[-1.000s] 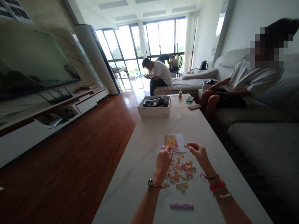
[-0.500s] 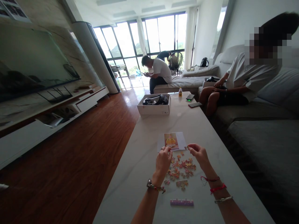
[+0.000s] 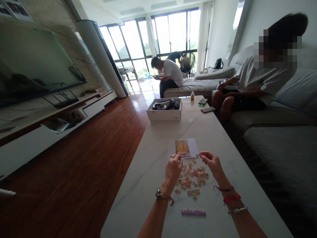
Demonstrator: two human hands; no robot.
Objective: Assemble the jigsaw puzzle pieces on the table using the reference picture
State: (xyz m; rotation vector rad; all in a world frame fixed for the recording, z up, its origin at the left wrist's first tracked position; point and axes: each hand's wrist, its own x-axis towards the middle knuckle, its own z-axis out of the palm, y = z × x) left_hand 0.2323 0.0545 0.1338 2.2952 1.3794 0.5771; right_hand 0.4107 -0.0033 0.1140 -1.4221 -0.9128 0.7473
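Observation:
A small jigsaw puzzle piece [image 3: 197, 155] is pinched between the thumb and fingertips of my right hand [image 3: 210, 162]. My left hand [image 3: 173, 168] is closed in a pinch beside the picture sheet; what lies in its fingertips, if anything, is too small to make out. Between and below both hands spreads a heap of loose pink and orange puzzle pieces [image 3: 192, 175]. Closer to me lie a small joined cluster of pieces [image 3: 193, 193] and a joined purple strip of pieces [image 3: 193, 212]. The printed reference picture [image 3: 182, 148], showing a yellow figure, lies just past my fingers.
On the white marble-look table [image 3: 138, 185] stand an open white box [image 3: 164, 114] with a black device inside, a small bottle [image 3: 192, 96] and two phones [image 3: 208, 109]. One person [image 3: 267, 79] sits on the right sofa, another [image 3: 172, 74] farther back. Wooden floor lies left.
The camera view has shifted slightly. My hands stay almost in place, both still pinching. The person on the right sofa has shifted a little to the left.

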